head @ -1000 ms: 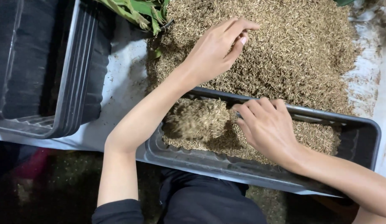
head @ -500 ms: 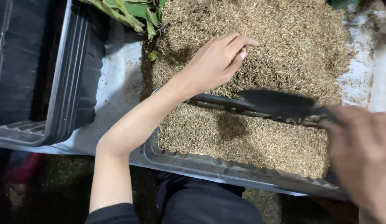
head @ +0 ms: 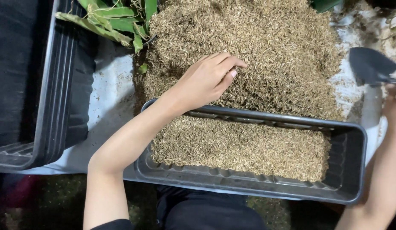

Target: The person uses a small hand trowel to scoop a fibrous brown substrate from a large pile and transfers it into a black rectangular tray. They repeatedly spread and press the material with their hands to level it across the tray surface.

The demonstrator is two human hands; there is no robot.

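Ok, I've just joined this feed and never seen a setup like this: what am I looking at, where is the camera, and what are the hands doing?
There is no machine here. The view comes from a camera worn on a person's head, looking down at their own two bare hands.

The left hand rests palm down on a large heap of tan husks, just beyond the far rim of a long dark plastic trough. The trough is partly filled with the same husks.

The right hand is at the picture's right edge, only partly in view, holding a small dark trowel above the pale sheet that covers the surface.

On the left stands a stack of dark trays, and some green leaves lie at the top.
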